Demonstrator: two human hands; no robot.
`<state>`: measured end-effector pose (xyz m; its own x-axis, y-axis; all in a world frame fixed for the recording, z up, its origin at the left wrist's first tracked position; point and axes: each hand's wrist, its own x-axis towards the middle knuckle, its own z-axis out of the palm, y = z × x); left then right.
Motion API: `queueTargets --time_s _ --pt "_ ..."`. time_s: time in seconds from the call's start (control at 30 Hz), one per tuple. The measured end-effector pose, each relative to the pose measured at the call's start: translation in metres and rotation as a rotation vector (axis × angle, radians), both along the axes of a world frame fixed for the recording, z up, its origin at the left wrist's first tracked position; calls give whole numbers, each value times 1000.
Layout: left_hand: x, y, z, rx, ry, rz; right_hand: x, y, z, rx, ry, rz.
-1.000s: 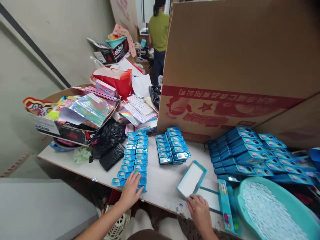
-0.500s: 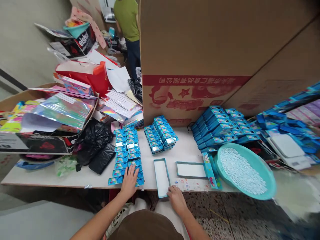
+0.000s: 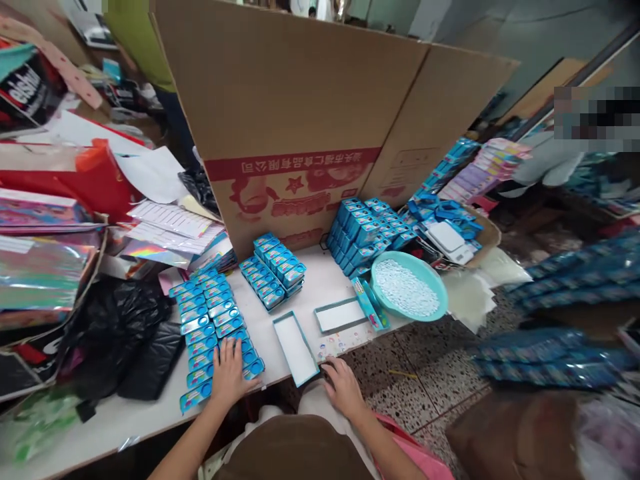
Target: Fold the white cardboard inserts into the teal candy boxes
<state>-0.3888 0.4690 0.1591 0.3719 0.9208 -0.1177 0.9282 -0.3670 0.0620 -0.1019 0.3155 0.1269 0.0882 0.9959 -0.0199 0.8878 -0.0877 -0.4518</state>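
My left hand (image 3: 227, 377) lies flat with spread fingers on a double row of small blue tins (image 3: 210, 320) at the table's near edge. My right hand (image 3: 344, 390) rests on the edge, its fingers beside the corner of an open white-lined box tray (image 3: 295, 347). A second shallow tray (image 3: 340, 315) and a sticker sheet (image 3: 340, 347) lie just beyond it. More blue tins stand in a stack (image 3: 273, 280) and a larger block (image 3: 360, 233). A teal basin (image 3: 443, 287) of small white pieces sits at the table's right end, with a long blue carton strip (image 3: 370, 303) beside it.
A large upturned cardboard box (image 3: 295, 113) stands behind the tins. Black plastic bags (image 3: 115, 333), papers and foil sheets pile up on the left. A person in a green shirt (image 3: 140, 47) stands far back. Terrazzo floor (image 3: 425, 380) and blurred blue packs (image 3: 545, 353) lie to the right.
The view has swung rightward and tilted, bringing in the floor and more blue packs on the right. My left hand stays on the tins, and my right hand stays near the tray.
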Motion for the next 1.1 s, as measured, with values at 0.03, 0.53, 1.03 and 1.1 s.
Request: queueTargets --time_s 0.03,0.53,1.03,1.1 --pt "2 1 1 4 15 -4 0 2 3 -2 6 -19" --pt "4 12 22 -139 207 26 12 10 24 42 -32 -107" --pt "-1 -16 16 -128 110 5 -12 8 16 79 66 -25" --pt "-2 -16 17 -111 121 0 -24 27 23 73 102 48"
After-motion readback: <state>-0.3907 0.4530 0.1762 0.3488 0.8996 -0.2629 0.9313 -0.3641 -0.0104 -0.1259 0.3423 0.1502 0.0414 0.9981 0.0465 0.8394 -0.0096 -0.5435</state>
